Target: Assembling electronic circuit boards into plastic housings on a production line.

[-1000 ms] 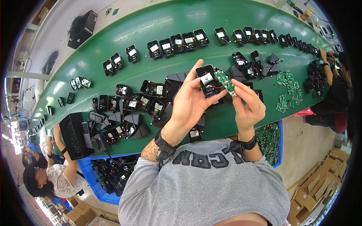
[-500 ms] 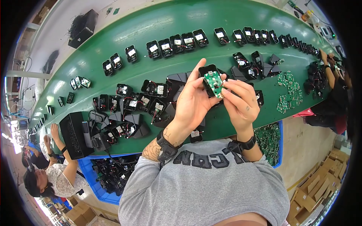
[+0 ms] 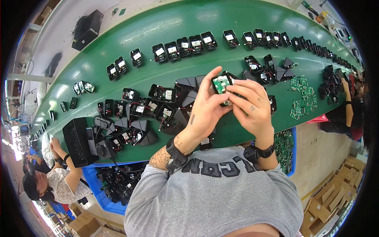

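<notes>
Above the green table, my left hand (image 3: 206,106) holds a small black plastic housing (image 3: 226,74), its thumb and fingers round the sides. A green circuit board (image 3: 221,84) sits at the housing's open face, partly covered by my fingers. My right hand (image 3: 252,103) is closed at the board's right and lower edge, with thumb and fingertips pressed together there. Whether the board lies fully inside the housing I cannot tell. Behind and left of my hands, several open black housings (image 3: 164,93) with red wires and white parts lie crowded together.
Open housings (image 3: 172,50) stand in a row along the far side of the green table (image 3: 221,17). Loose circuit boards (image 3: 303,94) lie at the right. A black box (image 3: 77,142) stands left. Blue bins (image 3: 100,197) sit below the near edge. Other people work at both ends.
The circuit board and housing have turned and tilted in my hands. My right fingers have moved left over the board and now cover more of it.
</notes>
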Motion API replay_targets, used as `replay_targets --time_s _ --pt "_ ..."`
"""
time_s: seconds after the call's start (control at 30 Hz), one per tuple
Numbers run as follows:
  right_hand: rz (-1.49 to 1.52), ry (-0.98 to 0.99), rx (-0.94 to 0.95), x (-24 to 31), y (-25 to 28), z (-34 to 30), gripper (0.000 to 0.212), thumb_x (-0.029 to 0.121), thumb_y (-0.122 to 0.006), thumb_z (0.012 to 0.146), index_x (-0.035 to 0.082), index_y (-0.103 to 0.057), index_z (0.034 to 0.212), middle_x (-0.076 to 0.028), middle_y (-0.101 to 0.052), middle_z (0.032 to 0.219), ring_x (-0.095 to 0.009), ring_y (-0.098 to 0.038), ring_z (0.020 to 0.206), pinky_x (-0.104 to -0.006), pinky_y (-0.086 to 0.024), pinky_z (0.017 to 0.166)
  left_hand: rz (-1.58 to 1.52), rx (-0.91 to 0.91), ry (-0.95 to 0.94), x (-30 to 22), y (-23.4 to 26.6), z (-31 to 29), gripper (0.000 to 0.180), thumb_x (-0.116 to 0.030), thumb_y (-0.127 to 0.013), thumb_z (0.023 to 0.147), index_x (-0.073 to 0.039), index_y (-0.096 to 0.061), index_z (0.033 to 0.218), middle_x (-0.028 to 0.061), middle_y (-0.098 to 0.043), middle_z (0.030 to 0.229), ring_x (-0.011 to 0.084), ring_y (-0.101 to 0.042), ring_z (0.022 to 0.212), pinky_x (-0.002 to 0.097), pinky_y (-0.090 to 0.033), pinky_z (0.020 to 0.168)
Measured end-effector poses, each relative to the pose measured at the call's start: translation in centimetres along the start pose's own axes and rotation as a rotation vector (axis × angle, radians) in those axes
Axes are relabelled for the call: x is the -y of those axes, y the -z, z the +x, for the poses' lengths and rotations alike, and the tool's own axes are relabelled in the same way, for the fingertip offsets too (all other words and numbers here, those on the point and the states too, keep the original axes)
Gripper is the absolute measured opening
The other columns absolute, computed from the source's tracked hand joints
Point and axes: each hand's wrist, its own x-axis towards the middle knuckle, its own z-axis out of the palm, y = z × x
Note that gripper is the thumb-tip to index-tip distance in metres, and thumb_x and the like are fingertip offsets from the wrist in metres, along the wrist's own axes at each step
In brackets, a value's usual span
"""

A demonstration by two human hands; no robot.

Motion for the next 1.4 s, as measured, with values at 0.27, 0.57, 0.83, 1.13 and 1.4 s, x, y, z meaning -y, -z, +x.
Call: replay_targets --time_s 0.27,0.57,0.83,1.13,1.4 --pt "0.705 -0.639 0.012 -1.3 -0.1 -1.0 0.046 0.003 -0.060 0.082 -0.004 -0.056 0.127 -0.013 -0.063 0.119 -0.022 -0.059 0.111 -0.0355 -0.047 0.097 0.196 0.063 -0.010 -0.1 -0.4 0.0 0.066 0.001 -0.051 0.095 -0.018 -0.023 0.152 0.0103 -0.048 0.135 0.0198 -0.052 0.120 0.0427 -0.048 0.102" --pt "1.116 -0.863 0.053 -1.9 -1.2 -1.4 0.053 0.001 -0.070 0.084 -0.003 -0.051 0.134 -0.008 -0.066 0.108 -0.011 -0.063 0.094 -0.0250 -0.053 0.079 0.575 0.215 -0.099 -0.3 -0.6 0.2 0.057 0.005 -0.047 0.096 -0.009 -0.031 0.148 0.0084 -0.044 0.135 0.0172 -0.047 0.122 0.0316 -0.041 0.105" --pt "1.064 -0.756 0.020 -1.1 -0.9 -0.5 0.049 -0.006 -0.065 0.084 -0.005 -0.052 0.131 -0.011 -0.062 0.120 -0.012 -0.062 0.099 -0.0260 -0.053 0.084 0.758 0.194 -0.140 0.7 -0.6 0.5 0.054 0.007 -0.046 0.094 -0.008 -0.033 0.145 0.0082 -0.044 0.135 0.0179 -0.048 0.123 0.0329 -0.044 0.103" --pt "0.805 -0.724 -0.097 -1.4 -1.2 -0.2 0.049 -0.004 -0.072 0.075 -0.001 -0.061 0.122 -0.010 -0.063 0.116 -0.019 -0.060 0.106 -0.0311 -0.048 0.093 0.602 0.086 -0.162 1.2 -0.7 0.9 0.050 0.009 -0.043 0.094 -0.008 -0.034 0.140 0.0100 -0.046 0.129 0.0194 -0.050 0.123 0.0348 -0.056 0.092" --pt "0.377 -0.324 -0.197 -2.1 -2.0 -2.2 0.022 -0.001 -0.074 0.074 0.002 -0.073 0.096 -0.006 -0.065 0.091 -0.021 -0.057 0.094 -0.0336 -0.045 0.087 0.817 0.027 -0.260 1.5 -0.1 1.6 0.054 -0.001 -0.059 0.091 -0.009 -0.035 0.140 0.0066 -0.049 0.121 0.0108 -0.056 0.104 0.0247 -0.051 0.083"
